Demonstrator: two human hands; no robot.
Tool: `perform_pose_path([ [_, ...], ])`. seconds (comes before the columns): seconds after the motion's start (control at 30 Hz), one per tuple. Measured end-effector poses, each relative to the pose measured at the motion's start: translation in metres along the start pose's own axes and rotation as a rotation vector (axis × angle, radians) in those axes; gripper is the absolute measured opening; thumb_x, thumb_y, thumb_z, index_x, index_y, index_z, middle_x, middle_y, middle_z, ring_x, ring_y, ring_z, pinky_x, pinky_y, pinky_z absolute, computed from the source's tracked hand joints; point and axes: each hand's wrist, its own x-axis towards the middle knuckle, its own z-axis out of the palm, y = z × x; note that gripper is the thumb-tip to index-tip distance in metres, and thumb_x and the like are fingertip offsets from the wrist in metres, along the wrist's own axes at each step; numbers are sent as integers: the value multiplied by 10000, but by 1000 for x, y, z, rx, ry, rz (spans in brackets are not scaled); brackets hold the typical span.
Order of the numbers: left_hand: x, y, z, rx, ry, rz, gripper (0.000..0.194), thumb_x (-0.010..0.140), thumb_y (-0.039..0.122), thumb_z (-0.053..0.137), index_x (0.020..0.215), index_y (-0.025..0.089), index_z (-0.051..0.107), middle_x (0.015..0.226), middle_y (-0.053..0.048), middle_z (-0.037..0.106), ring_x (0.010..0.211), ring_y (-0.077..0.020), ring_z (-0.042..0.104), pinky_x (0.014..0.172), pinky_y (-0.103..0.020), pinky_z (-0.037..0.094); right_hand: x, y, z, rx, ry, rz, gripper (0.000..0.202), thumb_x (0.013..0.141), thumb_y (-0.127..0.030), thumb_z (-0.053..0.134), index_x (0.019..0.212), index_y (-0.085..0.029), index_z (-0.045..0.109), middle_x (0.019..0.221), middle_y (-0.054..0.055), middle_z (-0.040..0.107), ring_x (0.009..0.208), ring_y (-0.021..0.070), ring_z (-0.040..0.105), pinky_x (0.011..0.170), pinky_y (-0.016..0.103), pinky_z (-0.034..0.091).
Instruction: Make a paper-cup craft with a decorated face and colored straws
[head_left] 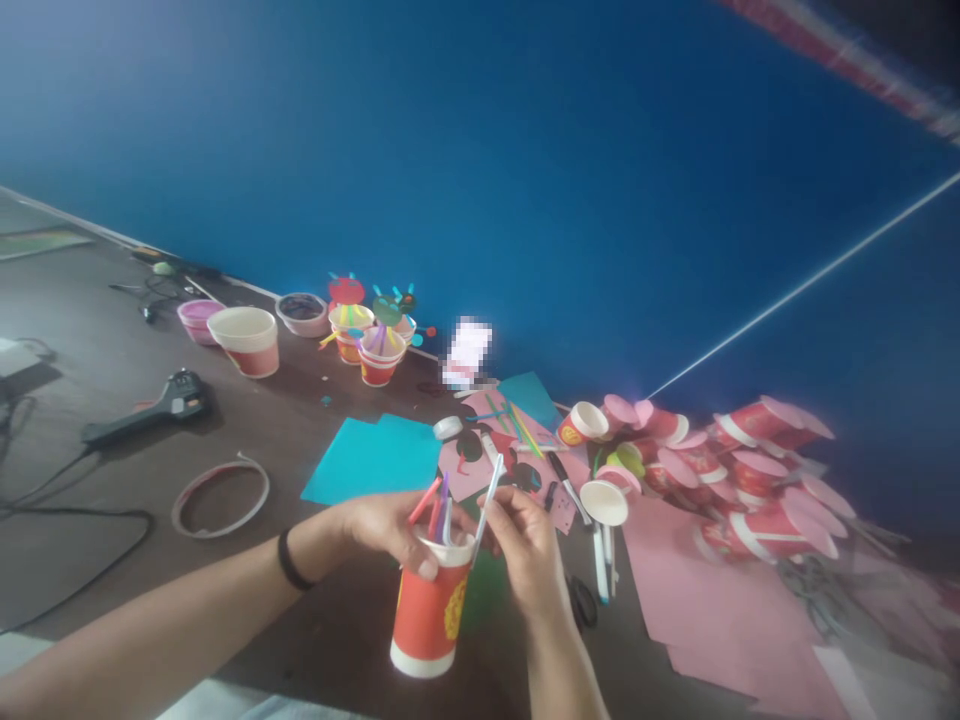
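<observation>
My left hand (394,530) is closed round the rim end of a red paper cup (427,615) with a white band and a yellow print. The cup is tilted slightly, above the dark table near its front edge. Red, purple and white straws (441,515) stick out past the rim beside my left thumb. Between thumb and fingers, my right hand (521,535) pinches a white straw (489,500) that slants along the cup's right side. Whether that straw touches the cup's wall, I cannot tell.
Blue paper (367,460) and pink sheets (690,570) lie around. At left are a hot glue gun (154,410) and a tape-like ring (180,515). Decorated cups (379,360) stand near the blue wall (480,180); several red cups (757,475) are heaped at right. Scissors (583,603) lie near my right wrist.
</observation>
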Motion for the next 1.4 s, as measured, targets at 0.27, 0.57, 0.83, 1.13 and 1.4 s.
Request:
perform_pose_path([
  [0.27,0,10,3,47,-13,19,549,509,284,828,1007,179,623,873,-21,627,761,-161,554,681,-242,472,-8,-6,12,22,58,-2,268,824,-429,579,806,-163,553,539,-62,436,466,71,395,447,187,313],
  [0.57,-3,-2,-7,37,-35,-26,610,491,349,841,1038,198,617,866,-20,586,741,-148,527,675,-240,465,-24,24,-55,-443,202,-10,332,833,-449,523,1004,-170,579,750,35,610,599,147,560,536,237,428],
  [0.83,-2,3,-9,61,-41,-61,694,460,366,852,1091,201,615,851,-19,573,739,-148,511,662,-227,462,-75,82,-138,-1292,267,162,99,756,-295,544,827,-236,583,784,31,632,758,213,635,638,296,469],
  [1.13,4,4,-4,77,-58,-80,688,459,381,847,1083,211,612,839,-10,553,721,-142,485,643,-223,439,-68,80,-142,-1236,308,259,181,772,-349,536,917,-242,553,873,50,684,836,226,671,639,298,475],
  [1.4,5,0,-5,104,-51,-69,628,466,400,842,1029,202,647,879,-18,561,791,-168,513,696,-249,448,-78,85,-155,-1360,231,310,136,766,-256,519,896,-247,558,751,17,664,670,210,662,542,270,412],
])
